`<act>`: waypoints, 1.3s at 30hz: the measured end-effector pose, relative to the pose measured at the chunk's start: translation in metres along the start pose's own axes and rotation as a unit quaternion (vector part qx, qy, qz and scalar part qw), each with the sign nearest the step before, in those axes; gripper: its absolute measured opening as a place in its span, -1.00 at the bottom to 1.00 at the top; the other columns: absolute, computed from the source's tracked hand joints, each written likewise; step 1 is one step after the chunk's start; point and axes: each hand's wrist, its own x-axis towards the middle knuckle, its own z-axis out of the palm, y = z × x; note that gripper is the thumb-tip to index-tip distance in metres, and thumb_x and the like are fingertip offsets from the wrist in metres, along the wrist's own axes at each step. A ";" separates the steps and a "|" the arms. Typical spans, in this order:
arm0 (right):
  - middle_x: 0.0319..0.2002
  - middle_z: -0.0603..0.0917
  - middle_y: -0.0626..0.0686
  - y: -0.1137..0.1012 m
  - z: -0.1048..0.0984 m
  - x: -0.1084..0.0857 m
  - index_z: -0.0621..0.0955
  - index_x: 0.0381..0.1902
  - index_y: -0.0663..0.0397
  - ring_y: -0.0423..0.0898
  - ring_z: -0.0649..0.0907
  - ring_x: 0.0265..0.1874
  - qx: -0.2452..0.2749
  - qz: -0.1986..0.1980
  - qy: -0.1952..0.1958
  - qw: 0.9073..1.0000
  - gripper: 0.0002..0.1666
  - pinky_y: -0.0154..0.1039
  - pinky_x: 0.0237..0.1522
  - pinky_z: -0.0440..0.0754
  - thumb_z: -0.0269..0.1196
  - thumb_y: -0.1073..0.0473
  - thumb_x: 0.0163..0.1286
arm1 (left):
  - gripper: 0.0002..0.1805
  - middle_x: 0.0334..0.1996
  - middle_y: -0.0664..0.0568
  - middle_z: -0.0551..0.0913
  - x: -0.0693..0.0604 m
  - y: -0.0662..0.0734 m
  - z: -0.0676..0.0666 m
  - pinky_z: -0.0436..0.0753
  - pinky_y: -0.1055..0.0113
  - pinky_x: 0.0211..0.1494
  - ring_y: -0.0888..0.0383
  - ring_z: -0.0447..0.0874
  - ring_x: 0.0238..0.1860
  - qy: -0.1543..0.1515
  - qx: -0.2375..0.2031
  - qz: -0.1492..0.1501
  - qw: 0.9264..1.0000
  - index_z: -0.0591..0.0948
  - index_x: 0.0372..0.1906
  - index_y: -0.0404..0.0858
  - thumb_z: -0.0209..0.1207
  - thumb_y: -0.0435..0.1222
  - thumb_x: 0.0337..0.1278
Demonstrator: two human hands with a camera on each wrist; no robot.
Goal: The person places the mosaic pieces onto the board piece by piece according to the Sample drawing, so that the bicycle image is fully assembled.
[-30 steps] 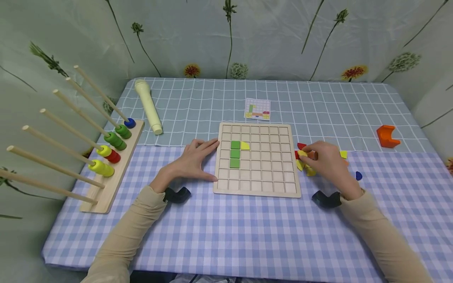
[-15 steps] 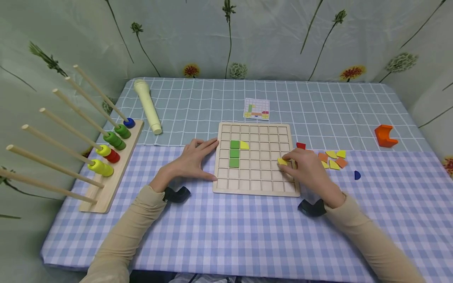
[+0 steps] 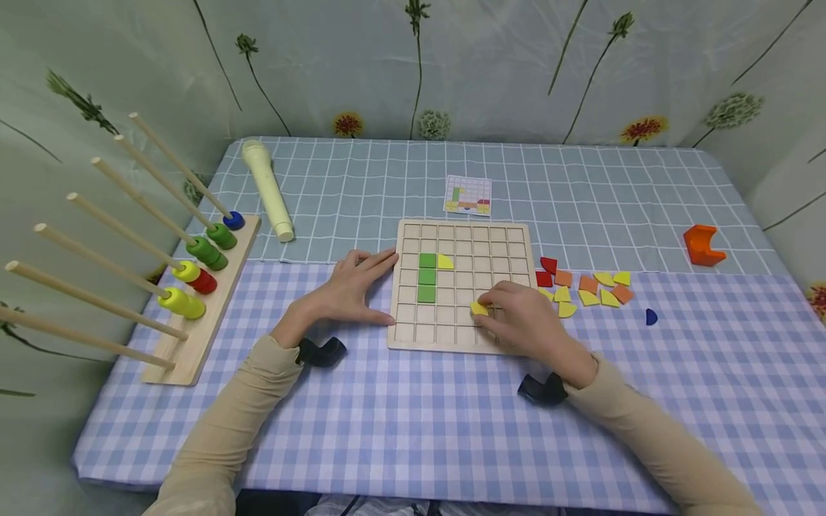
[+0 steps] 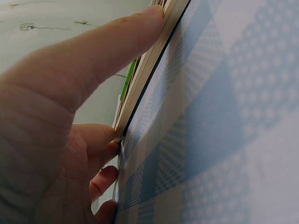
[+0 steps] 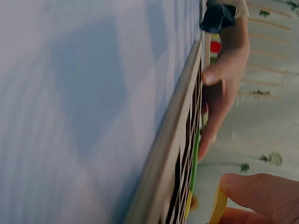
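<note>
In the head view, my right hand (image 3: 530,319) pinches a yellow tile (image 3: 479,308) between thumb and fingers, over the right-hand part of the wooden grid board (image 3: 413,335). The right wrist view shows the yellow tile's edge (image 5: 218,205) against the thumb. My left hand (image 3: 351,290) rests along the board's left edge, thumb and fingers spread and touching it, as the left wrist view also shows. Three green square tiles (image 3: 426,276) sit in a column of the grid. Beside the top one lies a yellow quarter-round tile (image 3: 445,261).
Loose red, orange and yellow tiles (image 3: 588,284) lie right of the board, with a blue half-round tile (image 3: 651,317) farther right. A printed pattern card (image 3: 467,195) lies behind the board. Around stand a bead abacus (image 3: 205,304), a pale yellow microphone-shaped object (image 3: 269,190) and an orange block (image 3: 703,245).
My right hand has picked the yellow tile from the loose pile and carried it left over the board. My left hand has stayed at the board's edge.
</note>
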 end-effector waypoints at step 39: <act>-0.43 0.61 -0.06 -0.069 0.056 0.030 0.70 -0.41 0.06 -0.20 0.56 -0.47 -0.032 -0.096 0.005 0.995 -0.75 -0.33 -0.45 0.52 0.41 0.01 0.05 | 0.08 0.50 0.04 0.02 0.000 0.000 -0.001 0.16 0.00 0.16 -0.02 0.08 0.28 0.004 0.005 0.018 1.000 0.04 0.48 -0.15 0.30 0.14 -0.11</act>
